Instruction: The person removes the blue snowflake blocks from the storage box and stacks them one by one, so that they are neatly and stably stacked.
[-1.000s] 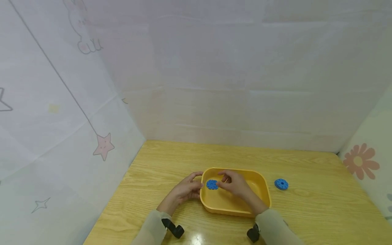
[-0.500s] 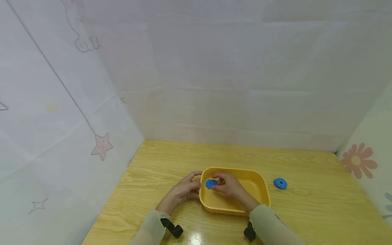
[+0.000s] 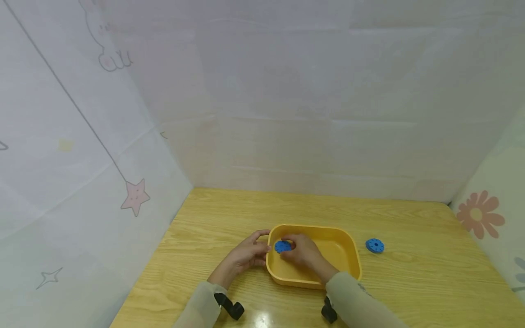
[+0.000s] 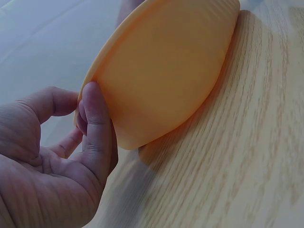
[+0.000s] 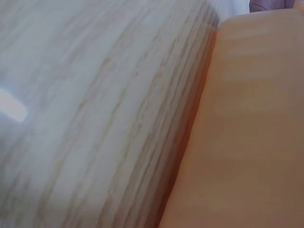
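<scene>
My left hand (image 3: 247, 253) pinches the left end of a yellow plastic basin (image 3: 355, 255), thumb on one side of the rim and fingers on the other. In the left wrist view, the left hand (image 4: 61, 147) holds the edge of the basin (image 4: 166, 71). A blue disc with notches round its edge (image 3: 281, 246) lies inside the basin near its left wall. Reaching over the front wall, my right hand (image 3: 304, 253) has thumb and index finger curled round the disc's right part, which they hide. The right wrist view shows only the basin's ribbed outside (image 5: 251, 128).
Another blue notched disc (image 3: 375, 245), apparently stacked on one more, lies on the wooden table (image 3: 422, 273) right of the basin. Patterned cloth (image 3: 262, 114) hangs behind the table and along both sides. Both wrists wear black mounts.
My right hand has moved left inside the basin, and its thumb and index finger have closed round the blue disc. The left hand keeps its hold on the rim.
</scene>
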Tool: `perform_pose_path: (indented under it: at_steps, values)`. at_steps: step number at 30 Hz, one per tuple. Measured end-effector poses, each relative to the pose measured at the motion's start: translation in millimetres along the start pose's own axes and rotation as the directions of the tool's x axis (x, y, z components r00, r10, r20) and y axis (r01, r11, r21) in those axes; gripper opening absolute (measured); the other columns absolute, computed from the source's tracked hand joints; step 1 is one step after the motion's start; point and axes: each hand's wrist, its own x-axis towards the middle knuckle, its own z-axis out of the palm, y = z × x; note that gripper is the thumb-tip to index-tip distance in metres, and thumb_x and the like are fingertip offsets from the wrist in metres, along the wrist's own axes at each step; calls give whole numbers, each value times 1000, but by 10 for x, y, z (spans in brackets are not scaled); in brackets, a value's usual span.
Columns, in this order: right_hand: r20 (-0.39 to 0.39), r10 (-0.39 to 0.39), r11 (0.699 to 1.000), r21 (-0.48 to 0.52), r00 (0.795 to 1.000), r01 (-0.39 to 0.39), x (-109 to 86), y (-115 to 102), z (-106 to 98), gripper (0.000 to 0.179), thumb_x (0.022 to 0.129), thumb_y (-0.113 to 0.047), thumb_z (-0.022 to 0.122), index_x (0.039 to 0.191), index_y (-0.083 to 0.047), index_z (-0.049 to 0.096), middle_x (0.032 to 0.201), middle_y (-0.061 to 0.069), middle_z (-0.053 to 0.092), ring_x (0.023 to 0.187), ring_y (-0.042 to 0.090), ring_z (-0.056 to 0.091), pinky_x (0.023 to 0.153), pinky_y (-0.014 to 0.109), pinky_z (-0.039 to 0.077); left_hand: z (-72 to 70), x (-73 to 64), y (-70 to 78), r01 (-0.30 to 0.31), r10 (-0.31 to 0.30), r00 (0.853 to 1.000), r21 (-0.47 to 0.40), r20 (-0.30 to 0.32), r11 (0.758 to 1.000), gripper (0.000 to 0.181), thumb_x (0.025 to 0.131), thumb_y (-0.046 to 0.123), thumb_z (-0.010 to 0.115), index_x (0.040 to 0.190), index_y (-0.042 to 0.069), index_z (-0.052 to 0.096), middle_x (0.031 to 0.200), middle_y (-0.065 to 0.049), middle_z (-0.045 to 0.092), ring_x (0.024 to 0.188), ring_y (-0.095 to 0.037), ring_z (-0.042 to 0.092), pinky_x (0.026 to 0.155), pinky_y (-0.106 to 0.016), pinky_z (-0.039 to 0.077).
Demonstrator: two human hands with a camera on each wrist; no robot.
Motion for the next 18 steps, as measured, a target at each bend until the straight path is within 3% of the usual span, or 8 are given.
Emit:
perform_pose_path:
  at_steps: [5, 8, 18]
  values:
    - [-12, -11, 1000, -26, 1000, 10, 12, -17, 33, 46, 83, -25, 84, 125, -12, 72, 119, 11, 70, 104, 26, 64, 96, 50, 52, -1, -10, -8, 3, -3, 1000, 7, -4, 1000, 62, 98, 7, 61, 153, 13, 35, 99, -12, 68, 71, -14, 66, 64, -28, 58]
    - [-19, -10, 999, -38, 1000, 9, 24, -23, 43, 47, 82, -25, 85, 125, -12, 72, 124, 13, 69, 112, 31, 63, 100, 52, 50, 2, -9, -5, 5, -5, 1000, 9, -6, 1000, 62, 98, 7, 62, 153, 14, 35, 96, -10, 67, 70, -14, 65, 64, -28, 57]
    - [-32, 22, 998, -52, 999, -23, 40, -13, 56, 43, 82, -24, 85, 122, -13, 72, 123, 10, 69, 114, 30, 63, 101, 51, 49, 4, 12, -3, 1, -1, 1000, 10, -7, 1000, 62, 97, 8, 62, 153, 14, 36, 93, -8, 67, 70, -13, 64, 62, -27, 57]
